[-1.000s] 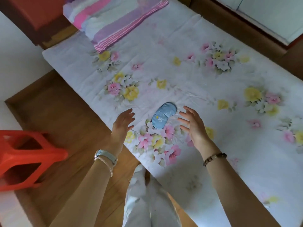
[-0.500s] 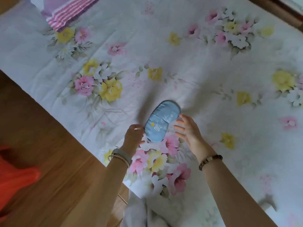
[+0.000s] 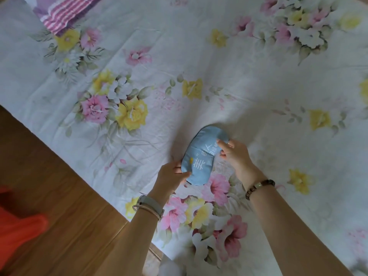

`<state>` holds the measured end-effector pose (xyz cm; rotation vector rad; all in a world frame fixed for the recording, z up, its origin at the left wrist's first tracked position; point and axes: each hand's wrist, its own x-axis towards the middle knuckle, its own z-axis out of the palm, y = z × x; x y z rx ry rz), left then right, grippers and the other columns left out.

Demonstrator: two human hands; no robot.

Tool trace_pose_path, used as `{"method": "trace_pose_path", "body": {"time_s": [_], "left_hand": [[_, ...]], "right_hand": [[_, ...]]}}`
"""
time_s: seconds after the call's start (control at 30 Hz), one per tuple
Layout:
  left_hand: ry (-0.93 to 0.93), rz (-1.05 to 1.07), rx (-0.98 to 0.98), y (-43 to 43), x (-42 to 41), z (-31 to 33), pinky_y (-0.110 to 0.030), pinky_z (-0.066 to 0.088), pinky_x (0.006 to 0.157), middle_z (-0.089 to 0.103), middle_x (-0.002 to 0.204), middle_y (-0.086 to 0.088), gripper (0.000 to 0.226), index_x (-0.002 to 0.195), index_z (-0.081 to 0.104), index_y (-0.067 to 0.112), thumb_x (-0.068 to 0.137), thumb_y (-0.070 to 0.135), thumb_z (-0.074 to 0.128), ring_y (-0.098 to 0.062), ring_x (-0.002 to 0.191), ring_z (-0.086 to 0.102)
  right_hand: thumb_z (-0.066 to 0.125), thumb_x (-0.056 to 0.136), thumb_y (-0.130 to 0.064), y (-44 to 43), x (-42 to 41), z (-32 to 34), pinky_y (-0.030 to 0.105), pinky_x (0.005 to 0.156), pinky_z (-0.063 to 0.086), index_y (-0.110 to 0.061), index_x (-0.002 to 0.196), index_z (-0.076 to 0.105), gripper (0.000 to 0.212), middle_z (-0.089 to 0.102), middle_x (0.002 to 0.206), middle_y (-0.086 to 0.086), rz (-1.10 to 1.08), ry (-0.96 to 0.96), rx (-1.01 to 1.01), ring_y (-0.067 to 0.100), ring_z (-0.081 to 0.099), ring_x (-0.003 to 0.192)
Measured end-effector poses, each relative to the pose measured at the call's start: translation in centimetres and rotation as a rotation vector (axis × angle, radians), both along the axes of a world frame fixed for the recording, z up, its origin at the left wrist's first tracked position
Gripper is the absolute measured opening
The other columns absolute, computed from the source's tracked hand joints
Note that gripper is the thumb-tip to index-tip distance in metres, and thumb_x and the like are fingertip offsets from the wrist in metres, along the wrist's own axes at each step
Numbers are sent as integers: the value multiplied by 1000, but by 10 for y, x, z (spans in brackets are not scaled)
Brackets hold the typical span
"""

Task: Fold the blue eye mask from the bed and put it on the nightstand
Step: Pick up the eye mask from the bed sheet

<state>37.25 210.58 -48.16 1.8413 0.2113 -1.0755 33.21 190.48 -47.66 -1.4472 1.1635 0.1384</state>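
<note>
The blue eye mask [image 3: 204, 155] lies flat on the floral bedsheet [image 3: 219, 66], close to the bed's near-left edge. It looks light, soft and padded, so it should bend easily across its narrow middle. The left hand [image 3: 171, 176] pinches its near end; the right hand [image 3: 235, 151] pinches its far end. Open sheet spreads far and right; the wooden floor [image 3: 49, 176] lies just left.

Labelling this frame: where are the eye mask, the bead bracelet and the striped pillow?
eye mask [image 3: 201, 156]: head view, printed blue front.
bead bracelet [image 3: 258, 187]: head view, beads on right wrist.
striped pillow [image 3: 65, 11]: head view, pink-striped corner.
</note>
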Motion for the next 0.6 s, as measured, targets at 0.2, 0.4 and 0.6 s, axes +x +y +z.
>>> {"method": "trace_pose_path", "body": {"time_s": [0.2, 0.4, 0.6], "left_hand": [[-18, -1, -12, 4, 7, 22, -37, 57, 89, 75, 100, -12, 22, 101, 70, 7, 79, 1, 73, -27, 96, 71], [-50, 49, -125, 7, 17, 84, -35, 60, 82, 73, 101, -16, 20, 95, 69, 12, 82, -2, 69, -30, 98, 68], [84, 284, -323, 7, 17, 172, -41, 58, 88, 66, 112, -21, 15, 104, 65, 6, 90, 4, 62, -31, 102, 67]], "right_hand": [[67, 92, -28, 4, 3, 30, 37, 90, 55, -18, 89, 66, 10, 68, 98, 4, -43, -67, -79, 21, 64, 95], [60, 97, -24, 9, 11, 111, 48, 99, 53, -10, 86, 51, 20, 60, 106, 18, -197, -207, 157, 36, 65, 111], [56, 99, -19, 20, 12, 217, 57, 96, 53, -6, 92, 49, 16, 61, 117, 24, -391, -394, 426, 41, 65, 111]]}}
